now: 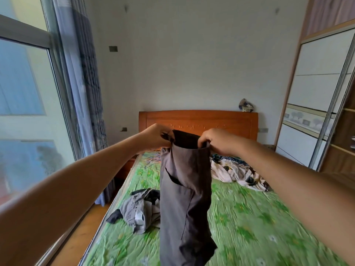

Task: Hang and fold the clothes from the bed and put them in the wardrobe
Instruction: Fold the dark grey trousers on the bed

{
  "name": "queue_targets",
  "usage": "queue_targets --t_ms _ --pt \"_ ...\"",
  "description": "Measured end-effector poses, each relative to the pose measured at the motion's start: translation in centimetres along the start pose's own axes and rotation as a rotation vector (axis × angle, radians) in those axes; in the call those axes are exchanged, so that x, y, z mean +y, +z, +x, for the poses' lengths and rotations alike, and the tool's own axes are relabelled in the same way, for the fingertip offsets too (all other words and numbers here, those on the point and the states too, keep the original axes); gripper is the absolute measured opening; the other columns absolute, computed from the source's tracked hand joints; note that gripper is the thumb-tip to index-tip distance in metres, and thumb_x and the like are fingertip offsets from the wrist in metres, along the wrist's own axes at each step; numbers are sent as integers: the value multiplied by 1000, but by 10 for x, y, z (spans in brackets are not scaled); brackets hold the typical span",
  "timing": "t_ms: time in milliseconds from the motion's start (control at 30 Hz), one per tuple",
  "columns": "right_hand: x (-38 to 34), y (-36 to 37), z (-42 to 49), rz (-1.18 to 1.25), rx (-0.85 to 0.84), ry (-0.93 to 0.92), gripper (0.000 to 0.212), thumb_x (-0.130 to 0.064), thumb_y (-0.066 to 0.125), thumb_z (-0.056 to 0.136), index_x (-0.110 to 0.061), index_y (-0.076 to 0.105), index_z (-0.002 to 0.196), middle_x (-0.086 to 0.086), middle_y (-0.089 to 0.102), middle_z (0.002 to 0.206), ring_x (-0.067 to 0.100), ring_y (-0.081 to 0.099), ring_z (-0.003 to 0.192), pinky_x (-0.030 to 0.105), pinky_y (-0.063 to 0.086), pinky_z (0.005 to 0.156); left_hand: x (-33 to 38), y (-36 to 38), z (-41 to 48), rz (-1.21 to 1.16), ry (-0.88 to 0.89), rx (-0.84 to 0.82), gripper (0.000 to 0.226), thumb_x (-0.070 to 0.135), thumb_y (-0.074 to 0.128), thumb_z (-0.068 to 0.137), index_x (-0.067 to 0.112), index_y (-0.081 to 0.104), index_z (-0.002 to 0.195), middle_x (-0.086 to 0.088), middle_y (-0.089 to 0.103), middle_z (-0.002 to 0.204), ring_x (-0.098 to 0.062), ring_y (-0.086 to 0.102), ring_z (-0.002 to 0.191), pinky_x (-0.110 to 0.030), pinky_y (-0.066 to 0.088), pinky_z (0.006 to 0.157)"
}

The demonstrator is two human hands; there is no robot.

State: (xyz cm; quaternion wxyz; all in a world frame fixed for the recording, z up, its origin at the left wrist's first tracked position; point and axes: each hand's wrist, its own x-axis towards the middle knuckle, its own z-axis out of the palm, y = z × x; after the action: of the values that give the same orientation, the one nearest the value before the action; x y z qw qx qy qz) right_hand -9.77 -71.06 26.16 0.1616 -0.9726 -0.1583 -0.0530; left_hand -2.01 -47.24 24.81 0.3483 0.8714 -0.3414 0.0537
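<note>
You hold a dark grey cloth garment with a slanted pocket (184,189) up in the air over the bed. It seems to be a pair of trousers, but the lower part leaves the view, so I cannot be sure. Your left hand (156,137) pinches the left side of the waistband with curled fingers, and your right hand (217,141) grips the right side in the same way. The waistband is open between the two hands and the cloth hangs straight down from them.

Below lies the bed with a green flowered cover (249,217). On the cover, left of the hanging garment, is a crumpled light grey garment (140,210). On the right, nearer to the orange-brown wooden headboard (197,121), is a pale garment with a dark flower print (236,173), also not folded.

The wardrobe with white sliding doors (311,93) stands at the right of the bed. At the left are a large window (23,93) and a blue-grey curtain (84,73).
</note>
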Motion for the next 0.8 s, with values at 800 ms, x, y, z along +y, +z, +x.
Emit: queue_targets --t_ms 800 --pt "43 -17 29 217 95 138 11 -9 72 92 -9 72 102 7 73 94 19 73 78 35 64 68 -14 -28 -16 623 361 166 17 13 69 91 12 72 108 4 42 134 -17 64 86 -37 57 80"
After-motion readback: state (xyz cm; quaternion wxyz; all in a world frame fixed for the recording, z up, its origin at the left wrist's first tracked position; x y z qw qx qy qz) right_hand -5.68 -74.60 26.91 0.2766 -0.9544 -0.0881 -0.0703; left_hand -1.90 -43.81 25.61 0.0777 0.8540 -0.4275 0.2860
